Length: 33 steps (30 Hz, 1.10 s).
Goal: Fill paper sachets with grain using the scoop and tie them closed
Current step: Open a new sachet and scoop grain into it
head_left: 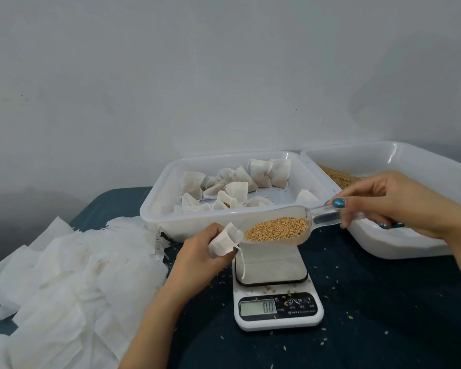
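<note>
digital kitchen scale [277,302]: on dark blue counter [383,302], display reads 0.0 | wall [224,62]: pale grey, behind counter

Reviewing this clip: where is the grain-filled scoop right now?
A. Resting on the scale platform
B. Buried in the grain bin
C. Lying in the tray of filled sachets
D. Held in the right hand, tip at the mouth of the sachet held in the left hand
D: the right hand holds the scoop by its handle above the scale, tip at the sachet in the left hand.
</note>
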{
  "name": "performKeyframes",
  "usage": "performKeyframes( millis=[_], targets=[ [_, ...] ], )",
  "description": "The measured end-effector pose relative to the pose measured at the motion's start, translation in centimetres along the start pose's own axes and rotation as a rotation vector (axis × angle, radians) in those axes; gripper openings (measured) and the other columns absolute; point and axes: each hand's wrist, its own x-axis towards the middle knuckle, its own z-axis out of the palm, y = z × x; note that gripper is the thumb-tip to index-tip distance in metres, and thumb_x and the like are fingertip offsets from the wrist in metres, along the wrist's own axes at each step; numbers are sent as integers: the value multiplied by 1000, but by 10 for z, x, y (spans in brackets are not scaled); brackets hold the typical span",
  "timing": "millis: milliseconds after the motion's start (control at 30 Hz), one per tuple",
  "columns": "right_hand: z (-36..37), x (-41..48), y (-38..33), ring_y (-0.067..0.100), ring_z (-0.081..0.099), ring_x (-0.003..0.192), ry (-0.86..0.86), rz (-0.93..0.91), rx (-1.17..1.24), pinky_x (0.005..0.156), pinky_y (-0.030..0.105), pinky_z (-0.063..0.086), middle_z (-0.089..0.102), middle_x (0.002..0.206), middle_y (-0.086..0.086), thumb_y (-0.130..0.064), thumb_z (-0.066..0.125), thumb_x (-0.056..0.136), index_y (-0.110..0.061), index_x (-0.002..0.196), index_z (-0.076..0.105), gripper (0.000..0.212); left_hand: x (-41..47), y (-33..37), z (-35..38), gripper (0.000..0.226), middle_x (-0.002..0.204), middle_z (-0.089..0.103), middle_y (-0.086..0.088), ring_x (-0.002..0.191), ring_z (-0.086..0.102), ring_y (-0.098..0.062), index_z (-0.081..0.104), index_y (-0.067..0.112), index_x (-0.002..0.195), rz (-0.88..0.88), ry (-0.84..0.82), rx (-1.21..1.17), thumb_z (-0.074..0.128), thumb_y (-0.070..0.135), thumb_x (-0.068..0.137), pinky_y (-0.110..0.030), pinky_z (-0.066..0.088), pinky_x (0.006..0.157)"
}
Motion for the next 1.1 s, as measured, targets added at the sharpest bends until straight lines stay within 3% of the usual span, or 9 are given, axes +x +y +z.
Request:
performKeyframes(
  millis=[167,300,433,633,833,1033,1100],
  targets=[
    [0,-2,-1,7,33,38,-13,16,-13,40,16,33,76,79,9,-49,72,64,-26,88,80,33,-1,2,0,28,81,65,18,70,58,-1,57,37,90,22,-45,6,58,53,67,-16,43,60],
    [6,2,-8,8,32,39,-60,41,-46,40,17,33,76,79,9,-46,74,66,-25,86,80,30,-2,6,2,28,85,65,14,76,60,-6,58,33,96,42,-122,35,62,47,72,-27,49,65],
    [8,11,-25,7,31,38,-134,63,-135,39,18,29,76,77,6,-29,69,81,-24,76,78,12,-2,7,4,20,85,67,12,78,62,-9,59,33,95,46,-160,49,73,31,80,-34,52,68],
    [8,24,-54,7,32,37,-171,70,-200,37,15,29,77,80,4,-24,67,87,-18,78,79,16,-3,12,4,19,84,69,10,76,65,-12,59,25,91,41,-159,1,73,36,85,-34,52,65],
    [7,28,-68,8,33,39,-198,73,-258,39,17,30,77,82,2,-30,67,78,-16,78,78,18,-2,12,5,19,87,68,13,74,63,-6,57,27,90,71,-144,-66,73,37,85,-17,46,59],
    [3,26,-72,7,32,40,-184,72,-282,38,16,31,77,82,2,-29,67,82,-15,79,79,19,-2,11,8,20,88,69,13,74,64,-5,54,32,91,94,-133,-107,68,43,81,-16,46,56],
    [2,24,-73,8,32,40,-177,74,-295,38,16,31,77,82,1,-30,67,81,-14,81,79,20,-2,9,10,21,88,68,12,75,63,-9,53,31,93,95,-132,-102,67,42,81,-25,48,58]
  ],
)
